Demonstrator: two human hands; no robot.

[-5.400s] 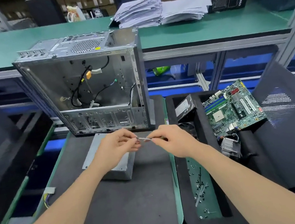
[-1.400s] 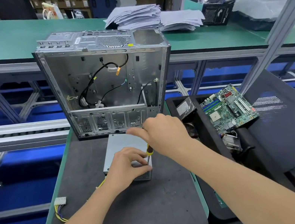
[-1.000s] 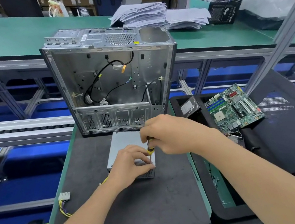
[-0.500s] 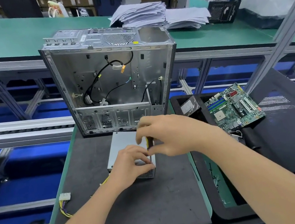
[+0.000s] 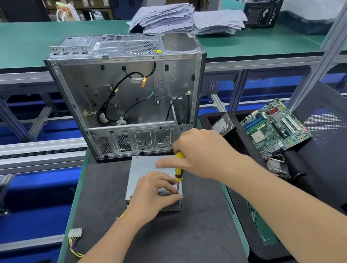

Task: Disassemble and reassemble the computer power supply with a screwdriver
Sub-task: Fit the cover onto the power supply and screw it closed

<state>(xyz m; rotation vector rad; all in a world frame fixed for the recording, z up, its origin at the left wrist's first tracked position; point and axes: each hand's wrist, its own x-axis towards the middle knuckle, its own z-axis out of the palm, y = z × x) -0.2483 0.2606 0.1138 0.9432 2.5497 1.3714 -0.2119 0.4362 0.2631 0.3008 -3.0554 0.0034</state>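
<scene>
**Right grip [image 5: 204,151] on screwdriver [image 5: 179,169], left grip [image 5: 153,195] bracing power supply [image 5: 141,167]**

Right grip was clamped round the top of the yellow-and-black handle, with the shaft pointing down at the power supply's near right corner. Left grip was curled over that same corner, fingers on top and thumb toward the near face. Its fingertips were right at the shaft; whether they touched it or held a screw could not be told.

The power supply lay flat on the black mat of the table [image 5: 164,244], just in front of the open computer case [image 5: 128,93] and directly under both grips.

Handling, as a judgement: a sheet-metal box, stiff, fairly heavy and not crushable. Its smooth sides could skid on the mat under turning force, so holding it down at the worked corner looked right. The grille on the near face and the yellow wires trailing left to the white connector [image 5: 75,232] were poor places to hold. Any screw was probably tiny and easy to drop.
</scene>
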